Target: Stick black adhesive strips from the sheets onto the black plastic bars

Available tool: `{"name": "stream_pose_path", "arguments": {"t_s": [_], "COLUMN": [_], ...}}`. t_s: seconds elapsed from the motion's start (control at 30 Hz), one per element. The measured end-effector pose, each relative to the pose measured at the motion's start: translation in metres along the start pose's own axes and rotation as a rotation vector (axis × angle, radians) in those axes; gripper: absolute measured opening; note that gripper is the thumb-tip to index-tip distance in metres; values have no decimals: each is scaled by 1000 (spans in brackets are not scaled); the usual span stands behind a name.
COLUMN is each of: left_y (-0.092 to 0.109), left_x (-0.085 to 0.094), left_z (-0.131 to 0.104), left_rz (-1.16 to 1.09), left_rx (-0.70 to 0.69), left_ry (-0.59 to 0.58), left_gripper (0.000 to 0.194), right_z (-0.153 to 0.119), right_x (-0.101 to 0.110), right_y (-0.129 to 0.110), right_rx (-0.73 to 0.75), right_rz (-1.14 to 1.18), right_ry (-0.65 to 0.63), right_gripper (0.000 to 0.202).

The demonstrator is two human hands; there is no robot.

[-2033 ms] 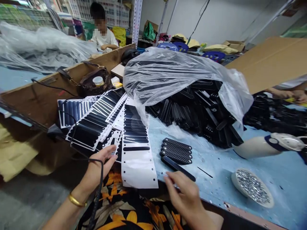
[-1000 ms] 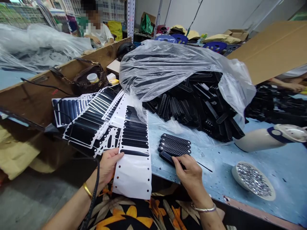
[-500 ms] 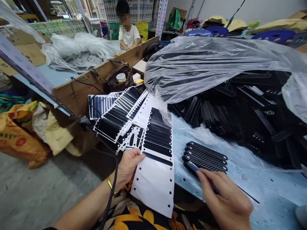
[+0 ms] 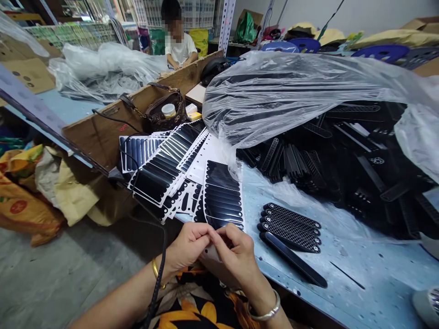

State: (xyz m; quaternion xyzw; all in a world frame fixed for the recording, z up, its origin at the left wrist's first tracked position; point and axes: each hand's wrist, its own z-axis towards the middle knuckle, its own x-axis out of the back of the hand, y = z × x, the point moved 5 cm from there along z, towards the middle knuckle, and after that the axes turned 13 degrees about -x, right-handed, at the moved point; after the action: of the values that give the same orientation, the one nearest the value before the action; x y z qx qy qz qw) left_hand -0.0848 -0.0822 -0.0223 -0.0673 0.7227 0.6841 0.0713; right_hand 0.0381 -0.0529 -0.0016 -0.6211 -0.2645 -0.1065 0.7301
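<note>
A white backing sheet with rows of black strip stickers (image 4: pixel 223 196) lies in front of me, its near end bent down. My left hand (image 4: pixel 187 246) is closed in a pinch on this sheet's near part. Against its fingertips, my right hand (image 4: pixel 236 253) pinches at the same spot; whether a single sticker is between the fingers is hidden. To the right, one smooth black strip (image 4: pixel 293 259) rests on the blue table (image 4: pixel 343 246), touching or very close to a row of black strips with a mesh pattern (image 4: pixel 290 225).
More sticker sheets (image 4: pixel 156 176) pile up at left, near a brown handbag (image 4: pixel 163 114). Clear plastic (image 4: pixel 291 96) partly covers a heap of black strips (image 4: pixel 343 169). A thin black rod (image 4: pixel 347 275) lies at right. A person (image 4: pixel 180 48) sits beyond the wooden board (image 4: pixel 103 125).
My right hand has let go of the smooth black strip, leaving it beside the patterned row, and moved left to meet my left hand at the sticker sheet. The sheet's near end now bends down.
</note>
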Motion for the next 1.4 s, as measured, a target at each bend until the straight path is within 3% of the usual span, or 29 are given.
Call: {"name": "stream_pose_path", "arguments": {"t_s": [0.17,0.27,0.33,0.43,0.53,0.6,0.67,0.73,0.8,0.87,0.97,1.0,1.07,1.17,1.27,1.4], "left_y": [-16,-23,-23,-12,6,23,41,52,49,37,23,19,12,7,6,4], "left_x": [1,11,29,62,86,90,74,41,-8,-60,-114,-124,-135,-142,-149,-148], "left_z": [-1,-3,-5,-13,-20,-23,-19,-6,17,37,56,60,66,68,66,63], "left_rz": [-118,-132,-53,271,584,713,744,642,360,24,-227,-260,-284,-266,-267,-164], "left_rx": [58,90,68,-25,-131,-221,-305,-321,-219,-20,145,166,174,164,179,153], "left_ry": [98,161,253,347,406,497,523,442,177,-98,-333,-360,-357,-329,-345,-343], "left_gripper": [23,24,25,19,13,34,46,43,39,44,40,38,36,37,40,48], "right_z": [9,8,3,-18,-41,-53,-60,-62,-63,-64,-68,-70,-73,-73,-65,-61], "right_x": [0,19,55,132,195,217,223,217,207,195,183,184,192,202,190,179], "right_y": [13,25,34,46,51,52,50,44,36,31,40,46,55,52,46,44], "right_rx": [-118,-250,-341,-422,-380,-360,-359,-346,-328,-314,-326,-328,-283,-57,118,178], "right_rz": [131,263,341,495,547,544,537,525,516,511,438,373,158,-202,-350,-449], "right_ry": [-83,-15,175,544,671,643,549,449,354,242,116,126,276,514,414,332], "right_gripper": [38,37,32,26,28,26,25,25,23,22,23,24,23,19,14,21]}}
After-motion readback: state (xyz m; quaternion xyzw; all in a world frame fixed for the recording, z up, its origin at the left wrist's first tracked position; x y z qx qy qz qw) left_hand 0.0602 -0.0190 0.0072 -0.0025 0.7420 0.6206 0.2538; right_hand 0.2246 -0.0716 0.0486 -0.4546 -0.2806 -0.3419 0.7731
